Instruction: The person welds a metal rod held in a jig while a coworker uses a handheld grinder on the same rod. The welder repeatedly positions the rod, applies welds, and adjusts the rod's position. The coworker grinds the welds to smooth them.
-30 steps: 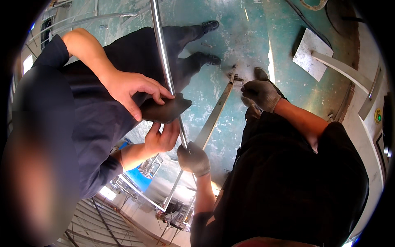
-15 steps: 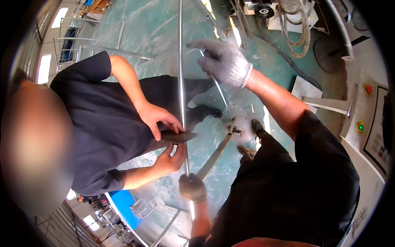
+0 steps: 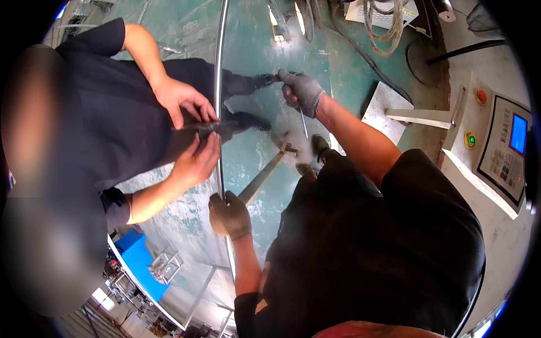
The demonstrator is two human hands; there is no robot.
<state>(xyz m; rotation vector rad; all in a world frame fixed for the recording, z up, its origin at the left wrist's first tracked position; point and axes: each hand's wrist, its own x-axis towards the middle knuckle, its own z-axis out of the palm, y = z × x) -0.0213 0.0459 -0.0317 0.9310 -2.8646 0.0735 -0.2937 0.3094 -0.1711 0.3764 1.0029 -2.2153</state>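
Observation:
A long shiny metal tube (image 3: 218,84) runs from the top of the view down past the co-worker's hands. Low on it, my gloved left hand (image 3: 230,216) is wrapped around the tube. My right hand (image 3: 304,94), in a grey knit glove, is held out to the right of the tube with its fingers curled. A thin metal rod (image 3: 304,125) sticks out below that fist. Against the tube, a co-worker's bare hands (image 3: 194,152) pinch a dark flat piece (image 3: 207,126), partly covered by their fingers.
A flat bar (image 3: 264,176) slants from near my left hand toward a small floor stand (image 3: 290,150). To the right stands a control panel (image 3: 501,152) with a lit screen and buttons. Cables (image 3: 372,59) cross the green floor; a blue surface (image 3: 138,262) lies lower left.
The view has shifted, so tube and co-worker sit further left. My right hand's fingers have gone from loosely stretched to curled. My left hand still grips the tube.

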